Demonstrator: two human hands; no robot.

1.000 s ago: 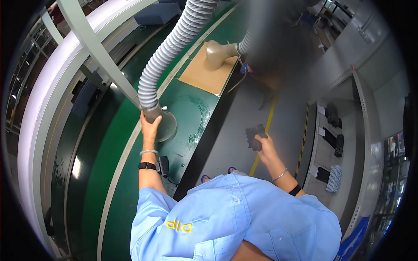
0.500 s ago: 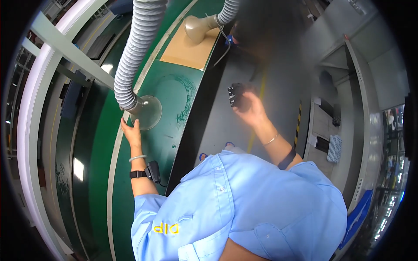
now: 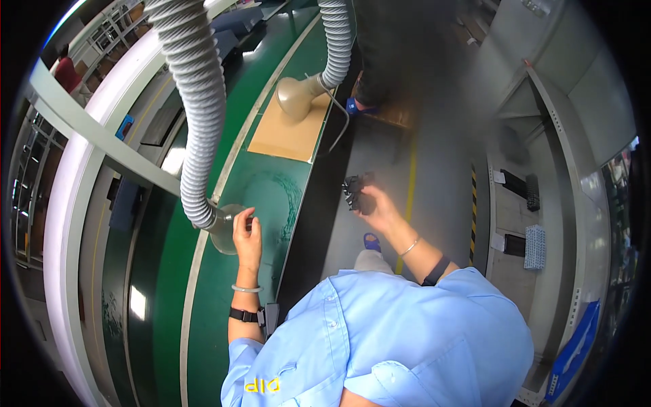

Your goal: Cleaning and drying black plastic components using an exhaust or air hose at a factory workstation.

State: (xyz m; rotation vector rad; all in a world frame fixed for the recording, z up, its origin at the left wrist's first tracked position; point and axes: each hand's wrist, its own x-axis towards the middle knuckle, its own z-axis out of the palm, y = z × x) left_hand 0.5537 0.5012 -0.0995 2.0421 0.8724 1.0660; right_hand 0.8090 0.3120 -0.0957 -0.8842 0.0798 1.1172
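My right hand (image 3: 381, 211) is closed around a small black object (image 3: 352, 193) with jagged pieces and pale glints, held up over the walkway; I cannot make out its kind. My left hand (image 3: 247, 234) is raised over the green conveyor belt, fingers loosely curled with a gap by the thumb and nothing plainly in them. It overlaps the edge of a clear, cone-shaped fume hood (image 3: 228, 241), and I cannot tell whether it touches it. A grey ribbed hose (image 3: 196, 122) runs up from that hood. On my left wrist sits a black strap with a small device (image 3: 268, 317).
Farther along, a beige hood (image 3: 296, 98) stands over a brown board (image 3: 274, 139) on the green belt (image 3: 264, 180). A white frame post (image 3: 81, 163) rises at left. At right are shelves with black bins (image 3: 514, 245) and a blue-white patterned box (image 3: 535, 247). Another person's dark-clothed leg (image 3: 374, 68) shows ahead.
My left hand has moved right and its spread fingers have curled in. My right hand keeps the black object, now lower in view. The whole view has shifted, and a blue sandal shows more fully.
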